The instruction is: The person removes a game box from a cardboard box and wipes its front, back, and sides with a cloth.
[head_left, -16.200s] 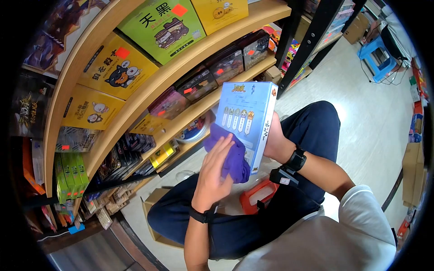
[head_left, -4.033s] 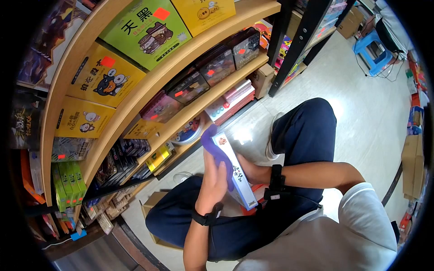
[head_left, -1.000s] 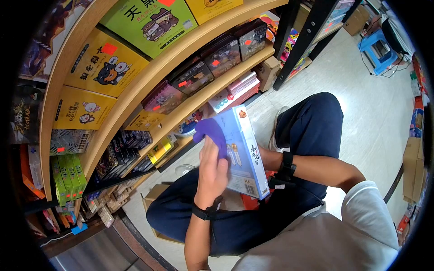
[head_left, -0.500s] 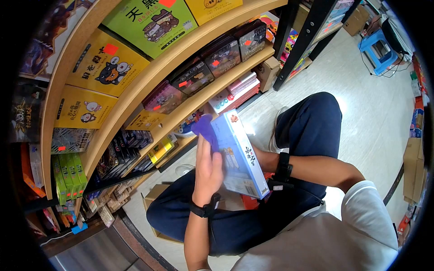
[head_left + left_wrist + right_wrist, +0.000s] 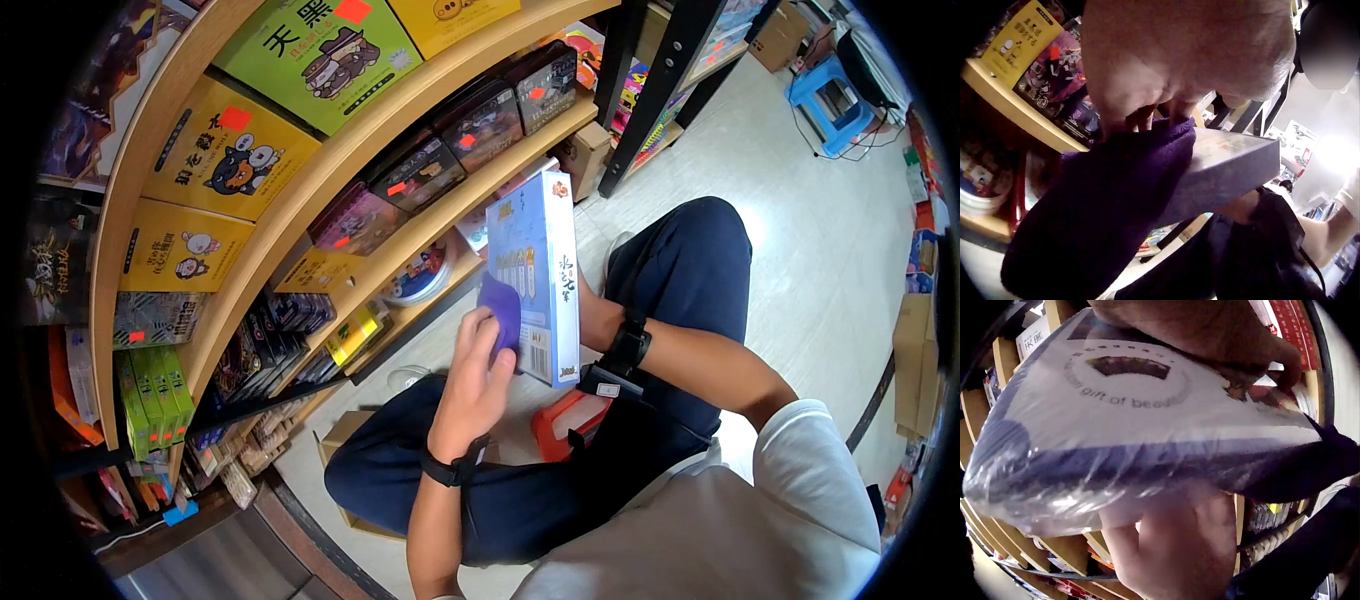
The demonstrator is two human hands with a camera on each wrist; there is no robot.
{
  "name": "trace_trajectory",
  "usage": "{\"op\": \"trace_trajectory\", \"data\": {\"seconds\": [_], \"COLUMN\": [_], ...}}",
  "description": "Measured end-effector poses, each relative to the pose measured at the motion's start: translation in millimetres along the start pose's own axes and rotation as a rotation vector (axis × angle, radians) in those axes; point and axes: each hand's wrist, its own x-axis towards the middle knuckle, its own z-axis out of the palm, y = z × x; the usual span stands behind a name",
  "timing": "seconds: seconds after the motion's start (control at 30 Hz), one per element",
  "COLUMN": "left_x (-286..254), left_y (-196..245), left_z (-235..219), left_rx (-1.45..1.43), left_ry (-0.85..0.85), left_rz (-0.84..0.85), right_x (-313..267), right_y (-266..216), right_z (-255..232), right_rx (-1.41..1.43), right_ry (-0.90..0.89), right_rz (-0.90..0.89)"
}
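A blue and white box (image 5: 536, 290) in clear wrap stands tilted above the person's lap. Behind it, the right hand (image 5: 598, 320) grips its far side; the right wrist view shows that hand (image 5: 1197, 331) lying over the box's other face (image 5: 1116, 419). The left hand (image 5: 470, 395) holds a purple cloth (image 5: 502, 312) against the box's near left edge, fingers bent into the fabric. From the left wrist, the hand (image 5: 1179, 50) pinches the cloth (image 5: 1110, 200), which hangs over part of the box (image 5: 1222, 175). The cloth hides some of the box's edge.
Wooden shelves (image 5: 400, 115) with boxed games curve along the left. A red-framed item (image 5: 560, 428) lies between the legs, and a cardboard box (image 5: 345, 430) sits beside the left knee. The blue stool (image 5: 830, 105) stands far right on the floor.
The box has risen and turned more upright, with more of its printed face showing. Both hands moved with it, and the cloth shifted from near the top corner to lower down the left edge.
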Motion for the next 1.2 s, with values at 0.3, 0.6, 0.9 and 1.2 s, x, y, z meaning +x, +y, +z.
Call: {"op": "trace_trajectory", "data": {"seconds": [0.3,0.6,0.9,1.2], "left_x": [-3.3,-0.8,0.2,1.4], "left_y": [-3.6,-10.3,-18.9,-16.5], "left_z": [-2.8,4.5,9.2,4.7], "left_rx": [-0.133,-0.058,-0.01,0.018], "left_ry": [-0.036,0.065,0.202,0.319], "left_rz": [0.011,0.123,0.11,0.097], "right_x": [10.2,2.5,-20.9,-22.8], "right_y": [-10.9,-14.0,-6.4,11.7], "right_z": [-30.8,-26.2,11.4,4.2], "right_rx": [0.03,0.035,-0.175,-0.266], "right_ry": [-0.265,-0.334,-0.167,-0.198], "right_rz": [0.031,0.092,0.124,0.12]}}
